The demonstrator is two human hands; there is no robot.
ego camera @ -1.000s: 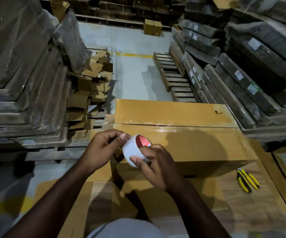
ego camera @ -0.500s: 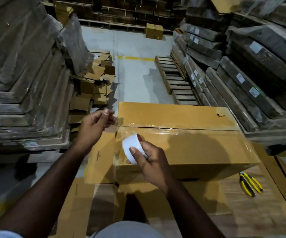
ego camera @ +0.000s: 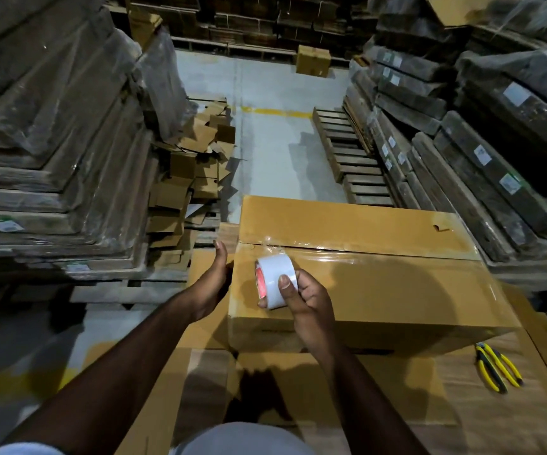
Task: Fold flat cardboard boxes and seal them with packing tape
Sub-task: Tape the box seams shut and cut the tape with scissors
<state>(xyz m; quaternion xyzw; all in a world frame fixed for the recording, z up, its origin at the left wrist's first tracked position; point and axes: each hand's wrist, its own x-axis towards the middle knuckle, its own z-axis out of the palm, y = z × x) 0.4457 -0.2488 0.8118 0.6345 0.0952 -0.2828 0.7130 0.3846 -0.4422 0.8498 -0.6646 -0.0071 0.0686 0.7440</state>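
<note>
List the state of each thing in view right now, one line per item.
Box: folded shut, clear tape along its top seam.
Tape roll: held over the box's left end.
Right hand: grips the tape roll.
Left hand: flat against the box's left end, fingers straight.
Pliers: lying untouched on the cardboard, right of the box.
Flat cardboard: lying flat under the box.
</note>
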